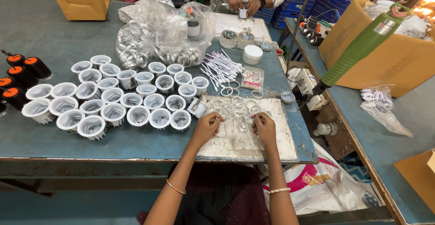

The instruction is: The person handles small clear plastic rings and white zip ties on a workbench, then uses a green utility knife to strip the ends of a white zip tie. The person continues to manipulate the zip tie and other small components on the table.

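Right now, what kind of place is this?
Likely a small assembly workshop for light fittings: rows of white finned housings on a worn blue workbench, bagged metal rings, and a hanging green power screwdriver.

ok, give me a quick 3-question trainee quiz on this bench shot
1. True or false: both hands rest on the worn white board.
2. What lies between the hands? A) clear lenses B) black housings C) tape rolls
3. On which side of the left hand do the white housings stand?

Key:
1. True. The left hand and right hand are both on it.
2. A, clear lenses. The black housings sit at the far left edge, the tape rolls further back.
3. Its left.
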